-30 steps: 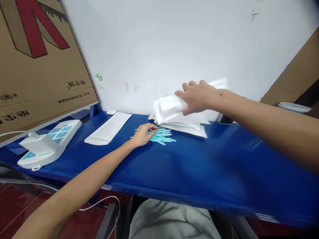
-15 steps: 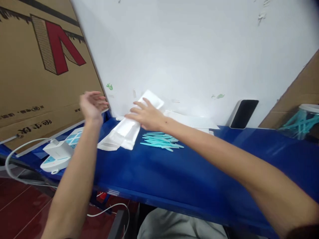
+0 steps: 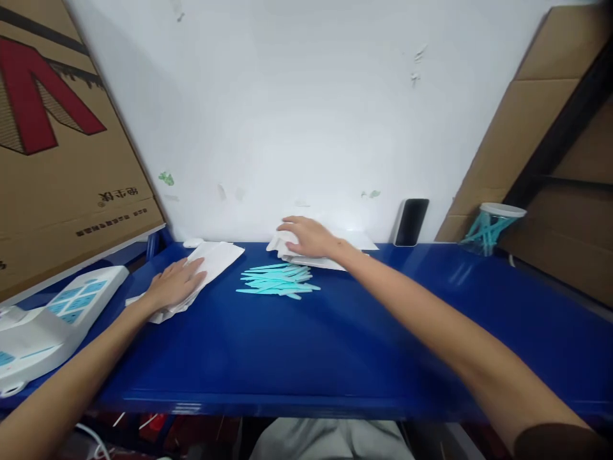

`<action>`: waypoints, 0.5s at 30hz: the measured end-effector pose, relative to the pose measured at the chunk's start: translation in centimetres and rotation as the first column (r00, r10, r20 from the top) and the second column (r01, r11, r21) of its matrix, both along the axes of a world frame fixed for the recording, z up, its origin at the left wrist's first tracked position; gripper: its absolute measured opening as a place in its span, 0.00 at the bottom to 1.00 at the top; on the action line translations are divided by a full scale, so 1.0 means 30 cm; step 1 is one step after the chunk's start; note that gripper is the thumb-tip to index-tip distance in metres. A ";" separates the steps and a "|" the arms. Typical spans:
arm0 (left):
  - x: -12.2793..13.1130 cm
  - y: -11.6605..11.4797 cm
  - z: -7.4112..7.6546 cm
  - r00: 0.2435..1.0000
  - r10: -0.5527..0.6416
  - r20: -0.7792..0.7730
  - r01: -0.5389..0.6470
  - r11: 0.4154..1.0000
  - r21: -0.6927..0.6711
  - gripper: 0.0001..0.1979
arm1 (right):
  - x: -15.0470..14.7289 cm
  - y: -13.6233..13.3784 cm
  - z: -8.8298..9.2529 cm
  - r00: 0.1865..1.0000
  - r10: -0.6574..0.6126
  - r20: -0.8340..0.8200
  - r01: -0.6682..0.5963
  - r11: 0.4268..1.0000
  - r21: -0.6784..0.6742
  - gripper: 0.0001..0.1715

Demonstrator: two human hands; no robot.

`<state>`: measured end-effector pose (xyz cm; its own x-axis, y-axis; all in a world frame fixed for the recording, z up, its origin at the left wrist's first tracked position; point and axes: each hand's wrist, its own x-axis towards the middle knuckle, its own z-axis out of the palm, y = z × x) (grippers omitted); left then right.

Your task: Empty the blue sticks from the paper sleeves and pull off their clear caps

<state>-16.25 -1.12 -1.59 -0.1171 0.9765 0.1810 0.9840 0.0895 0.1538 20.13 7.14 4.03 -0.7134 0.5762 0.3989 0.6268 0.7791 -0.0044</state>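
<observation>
Two hands on white packets at a blue table (image 3: 335,351), seen from the head; the left hand (image 3: 177,282) lies palm down on the left packets (image 3: 218,255), its fingers stretched out along the top and not closed round anything; the right hand (image 3: 309,236) rests over the left end of the right packets (image 3: 282,244), fingers bent, but whether they pinch a packet cannot be told, since the palm and thumb hide the contact.

The governing relation is that of the two groups of packets: the left packets slant, their long axis running from the near left to the far right; the right packets lie roughly crosswise, at the foot of the wall (image 3: 297,115); each group is under its own hand, and the left packets lie to the left of the right hand and somewhat nearer the wearer.

Between the groups is a loose pile of teal sticks (image 3: 278,280), most of them lying left to right; neither hand touches it, the right being the nearer, just beyond it. At the margins: a power strip (image 3: 71,306) at left; a phone (image 3: 412,222) leaning on the wall; a jar (image 3: 493,227) of similar sticks at right.
</observation>
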 end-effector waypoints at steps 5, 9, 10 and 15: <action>0.134 0.011 0.108 0.984 -0.101 -0.150 0.107 0.994 0.028 0.38 | 0.326 0.070 -0.106 0.946 -0.306 0.111 0.324 0.916 -0.237 0.55; 0.402 -0.013 0.205 0.927 -0.374 -0.039 0.375 0.924 0.070 0.32 | 0.382 0.090 -0.196 0.953 -0.295 -0.067 0.274 0.936 -0.222 0.38; 0.459 -0.012 0.209 0.915 -0.402 -0.028 0.403 0.911 0.091 0.30 | 0.383 0.089 -0.204 0.950 -0.290 -0.118 0.263 0.943 -0.207 0.34; 0.552 0.060 0.131 0.939 -0.335 -0.076 0.341 0.935 0.098 0.29 | 0.406 0.072 -0.189 0.929 -0.227 -0.293 0.142 0.948 -0.283 0.27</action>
<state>0.31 0.70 2.34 0.2298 0.9308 0.2842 0.9607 -0.2637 0.0871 32.31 9.29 -1.63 -0.4441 0.7967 0.4100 0.6917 0.5957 -0.4084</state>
